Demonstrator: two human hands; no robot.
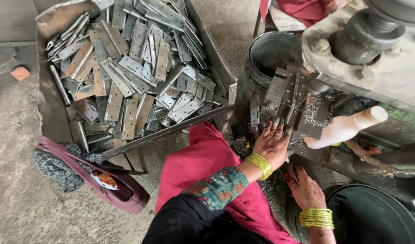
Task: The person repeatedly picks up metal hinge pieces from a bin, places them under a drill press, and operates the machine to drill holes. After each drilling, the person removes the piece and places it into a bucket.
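Left hand (271, 143) laid flat, fingers spread, on a metal hinge plate (280, 118) at the machine's fixture (286, 97), gripping nothing. Right hand (305, 189) lower, near the dark bin (374, 217), grip unclear. Tray (47, 97) of hinges (135, 68) well left

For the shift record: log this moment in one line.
left hand on hinge plate at press | right hand low by dark tub | tray of hinges alongside

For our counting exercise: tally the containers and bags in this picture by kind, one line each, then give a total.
Metal tray of hinge plates: 1
Grey metal bucket: 1
Dark round tub: 1
Maroon bag: 1
Total: 4
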